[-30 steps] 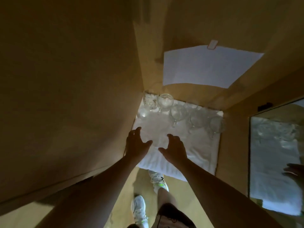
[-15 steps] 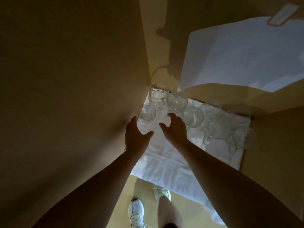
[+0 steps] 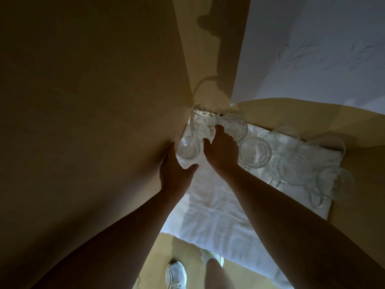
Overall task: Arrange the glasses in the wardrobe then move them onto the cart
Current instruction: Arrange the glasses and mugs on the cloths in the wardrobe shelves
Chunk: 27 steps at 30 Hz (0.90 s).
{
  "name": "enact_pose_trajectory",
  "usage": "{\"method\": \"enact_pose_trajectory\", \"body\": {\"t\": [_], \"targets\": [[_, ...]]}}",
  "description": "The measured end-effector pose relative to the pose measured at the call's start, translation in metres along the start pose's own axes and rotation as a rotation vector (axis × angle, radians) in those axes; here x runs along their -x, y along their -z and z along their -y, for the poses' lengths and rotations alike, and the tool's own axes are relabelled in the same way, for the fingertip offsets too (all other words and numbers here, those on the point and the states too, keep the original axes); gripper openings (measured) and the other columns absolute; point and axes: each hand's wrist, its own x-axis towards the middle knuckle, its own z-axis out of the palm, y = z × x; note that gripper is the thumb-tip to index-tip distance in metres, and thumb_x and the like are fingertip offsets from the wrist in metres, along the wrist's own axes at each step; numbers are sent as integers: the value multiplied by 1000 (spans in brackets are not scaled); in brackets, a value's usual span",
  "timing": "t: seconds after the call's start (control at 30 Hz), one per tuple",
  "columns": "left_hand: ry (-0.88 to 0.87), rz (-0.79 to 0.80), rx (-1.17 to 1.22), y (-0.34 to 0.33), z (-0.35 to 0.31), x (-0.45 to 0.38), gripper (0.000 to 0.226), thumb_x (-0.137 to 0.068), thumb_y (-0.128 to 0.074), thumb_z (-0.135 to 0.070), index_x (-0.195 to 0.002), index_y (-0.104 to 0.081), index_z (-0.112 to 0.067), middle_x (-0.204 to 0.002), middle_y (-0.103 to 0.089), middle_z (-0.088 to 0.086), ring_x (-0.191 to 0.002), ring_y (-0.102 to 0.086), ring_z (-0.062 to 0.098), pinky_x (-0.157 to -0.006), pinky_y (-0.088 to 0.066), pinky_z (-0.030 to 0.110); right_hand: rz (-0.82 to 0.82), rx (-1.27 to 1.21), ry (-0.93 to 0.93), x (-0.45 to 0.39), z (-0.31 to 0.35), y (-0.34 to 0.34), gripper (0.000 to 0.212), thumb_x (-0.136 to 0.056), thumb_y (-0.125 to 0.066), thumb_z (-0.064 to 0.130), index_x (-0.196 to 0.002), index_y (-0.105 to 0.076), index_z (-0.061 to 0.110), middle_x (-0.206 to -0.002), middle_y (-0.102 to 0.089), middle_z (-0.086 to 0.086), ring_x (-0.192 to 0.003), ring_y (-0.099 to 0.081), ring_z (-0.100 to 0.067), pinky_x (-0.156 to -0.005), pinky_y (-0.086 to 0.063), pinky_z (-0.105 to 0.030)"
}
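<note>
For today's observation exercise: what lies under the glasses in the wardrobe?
A white cloth lies under the glasses, wrinkled and spread forward past the shelf's front edge. The small glass between the left hand and right hand stands on it too. What the cloth covers cannot be seen.

We cannot see the fingertips of the right hand [image 3: 221, 150]: they disappear behind the tall glass [image 3: 203, 119] in the corner, so whether they touch it is unclear. The clear glasses at the right [image 3: 312, 170] overlap into one pale blur on the white cloth [image 3: 212, 207]; we cannot count them, though a few seem to have handles. The sheet of paper [image 3: 312, 49] runs off the top and right edges, its writing too faint to read. Both shoes [image 3: 176, 275] are cut off below.
</note>
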Motion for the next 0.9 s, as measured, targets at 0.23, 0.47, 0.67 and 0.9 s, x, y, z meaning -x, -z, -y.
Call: {"method": "enact_pose_trajectory", "body": {"t": [0.23, 0.47, 0.67, 0.9], "targets": [[-90, -42, -38, -9, -9, -20, 97, -66, -95, -23, -148, -44, -12, -143, -55, 6, -134, -50, 25, -111, -39, 35, 29, 51, -1, -9, 1, 0, 34, -100, -60, 34, -118, -54, 6, -98, -70, -10, -90, -70, -27, -68, -44, -29], [-175, -111, -16, -4, -2, -11, 65, -59, -95, -17, -115, -62, -16, -109, -67, -2, -102, -63, 22, -89, -53, 43, 68, 116, -14, -7, 6, -1, 17, -95, -55, 20, -96, -66, 6, -86, -69, -5, -78, -67, -21, -61, -44, -28], [-136, -103, 3, 10, 9, 13, 63, -59, -95, -24, -113, -63, -21, -103, -66, -12, -97, -64, 14, -86, -51, 28, 138, 32, -20, -7, 10, -3, 11, -96, -56, 14, -87, -60, 9, -76, -54, 4, -70, -51, -10, -51, -26, -12], [-71, -117, -13, 35, 9, 52, 64, -57, -96, -28, -111, -62, -25, -96, -63, -17, -88, -60, 8, -78, -47, 25, 187, 63, -88, 15, 12, 11, 20, -93, -59, 18, -75, -54, 13, -66, -44, 11, -65, -46, -7, -52, -21, -12]]}}
